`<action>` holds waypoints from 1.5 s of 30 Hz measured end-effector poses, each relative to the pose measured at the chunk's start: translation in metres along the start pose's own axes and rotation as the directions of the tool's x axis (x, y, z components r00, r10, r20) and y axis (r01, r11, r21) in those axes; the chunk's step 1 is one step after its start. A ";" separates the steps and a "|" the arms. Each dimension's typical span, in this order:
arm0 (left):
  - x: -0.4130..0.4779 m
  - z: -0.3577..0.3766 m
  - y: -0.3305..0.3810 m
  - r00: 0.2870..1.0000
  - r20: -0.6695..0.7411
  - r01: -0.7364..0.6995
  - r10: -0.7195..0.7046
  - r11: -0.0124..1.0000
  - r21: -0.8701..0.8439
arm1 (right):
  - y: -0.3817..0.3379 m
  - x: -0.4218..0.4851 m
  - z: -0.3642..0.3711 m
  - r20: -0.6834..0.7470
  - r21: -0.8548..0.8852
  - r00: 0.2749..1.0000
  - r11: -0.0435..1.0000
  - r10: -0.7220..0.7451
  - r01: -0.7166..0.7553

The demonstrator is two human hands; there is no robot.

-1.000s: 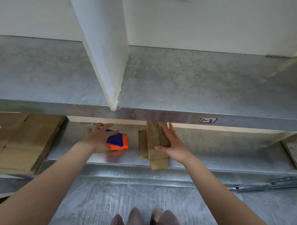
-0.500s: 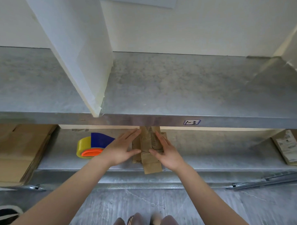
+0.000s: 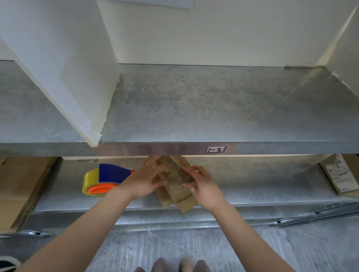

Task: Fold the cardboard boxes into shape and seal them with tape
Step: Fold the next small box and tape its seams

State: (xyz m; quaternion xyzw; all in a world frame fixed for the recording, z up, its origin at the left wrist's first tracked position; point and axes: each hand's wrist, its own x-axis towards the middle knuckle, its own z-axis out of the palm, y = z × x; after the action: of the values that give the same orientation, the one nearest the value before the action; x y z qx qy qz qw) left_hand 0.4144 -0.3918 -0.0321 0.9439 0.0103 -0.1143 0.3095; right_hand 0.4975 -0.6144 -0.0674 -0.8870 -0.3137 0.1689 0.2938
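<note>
A small stack of flattened brown cardboard boxes (image 3: pixel 177 188) lies on the lower metal shelf (image 3: pixel 257 182), tilted, its near end sticking out over the shelf's front edge. My left hand (image 3: pixel 146 180) grips its left side, thumb on top. My right hand (image 3: pixel 200 186) holds its right side, fingers over the top piece. Just left of my left hand a tape dispenser (image 3: pixel 104 180) lies on the same shelf: blue and orange body, yellowish roll of tape. The far end of the stack is hidden under the upper shelf.
The upper metal shelf (image 3: pixel 194 107) overhangs the lower one, with white dividers (image 3: pixel 70 64) standing on it and a label (image 3: pixel 215 149) on its front lip. Flattened cardboard (image 3: pixel 15 190) is piled at the left. A box with a paper label (image 3: pixel 340 175) lies at the right.
My left hand left the tape dispenser and moved right onto the cardboard stack. Both hands now grip the stack, which has turned and tilted. The view has shifted left.
</note>
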 end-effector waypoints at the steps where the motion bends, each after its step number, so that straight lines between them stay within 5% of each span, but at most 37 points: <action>1: 0.006 -0.004 0.002 0.999 0.035 0.010 -0.007 0.998 -0.069 | -0.005 -0.004 0.003 -0.056 -0.017 0.998 1.000 0.018 -0.019; 6: 0.015 -0.007 0.016 0.991 -0.020 0.126 -0.129 0.986 -0.112 | -0.033 -0.027 0.025 -0.043 -0.102 0.985 0.980 0.167 -0.170; 13: 0.001 0.016 0.007 0.969 -0.062 0.226 -0.241 0.957 -0.182 | -0.015 -0.024 0.002 0.051 -0.122 0.993 0.987 0.108 -0.101; 19: -0.010 0.035 0.002 0.983 0.055 0.177 -0.175 0.984 -0.021 | -0.018 -0.021 -0.002 0.112 -0.171 0.982 0.977 0.150 -0.129; 23: -0.006 0.029 0.007 0.977 -0.011 0.209 -0.213 0.966 -0.150 | -0.019 -0.013 -0.003 0.169 0.030 0.958 0.970 0.233 -0.242; 31: -0.004 0.028 0.014 0.981 -0.064 0.170 -0.183 0.971 -0.169 | -0.018 -0.007 -0.007 0.112 0.245 0.979 0.950 0.171 -0.194; 35: 0.001 0.025 0.020 0.944 -0.137 0.219 -0.301 0.879 -0.423 | -0.015 -0.006 -0.014 -0.030 0.424 0.952 0.867 0.304 -0.264; 37: 0.004 0.021 0.022 0.932 -0.072 0.269 -0.355 0.811 -0.520 | -0.016 -0.008 -0.020 0.013 0.424 0.930 0.841 0.367 -0.337; 45: -0.012 0.018 0.033 0.848 -0.146 0.317 -0.509 0.709 -0.630 | -0.016 -0.026 -0.032 -0.056 0.663 0.893 0.685 0.447 -0.301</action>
State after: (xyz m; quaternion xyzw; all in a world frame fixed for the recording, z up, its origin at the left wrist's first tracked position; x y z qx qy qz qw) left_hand 0.4020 -0.4288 -0.0242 0.7807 0.3067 -0.0234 0.5440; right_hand 0.4864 -0.6348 -0.0296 -0.7914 -0.0150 0.2255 0.5680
